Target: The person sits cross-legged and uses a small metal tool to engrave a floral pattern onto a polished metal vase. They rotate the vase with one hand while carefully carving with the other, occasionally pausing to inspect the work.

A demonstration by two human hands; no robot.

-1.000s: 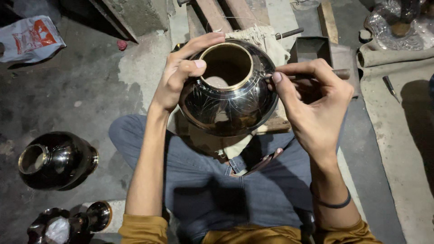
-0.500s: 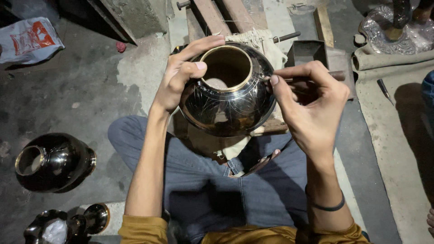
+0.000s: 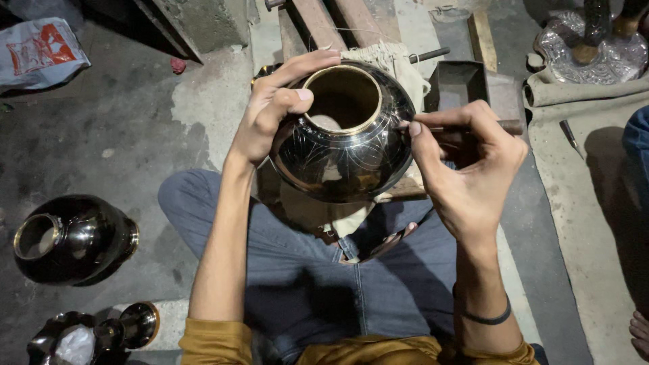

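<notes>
A round black metal pot (image 3: pixel 345 152) with a brass-coloured rim and fine scratched lines rests over my lap. My left hand (image 3: pixel 274 108) grips its left shoulder, thumb on the rim and fingers curled around the far side. My right hand (image 3: pixel 466 162) pinches a thin engraving tool (image 3: pixel 506 126) against the pot's right side. The tool's tip is hidden by my fingers. A pale cloth (image 3: pixel 389 57) lies behind the pot.
A second black pot (image 3: pixel 67 236) sits on the concrete floor at left, with a dark goblet-like piece (image 3: pixel 128 324) below it. A small dark metal box (image 3: pixel 456 84), wooden planks (image 3: pixel 324 23), a plastic bag (image 3: pixel 40 44) and a silver embossed piece (image 3: pixel 588 57) lie beyond.
The view has shifted slightly. Both hands stay on the pot in the same grip; my right hand has edged a little along the pot's right side.
</notes>
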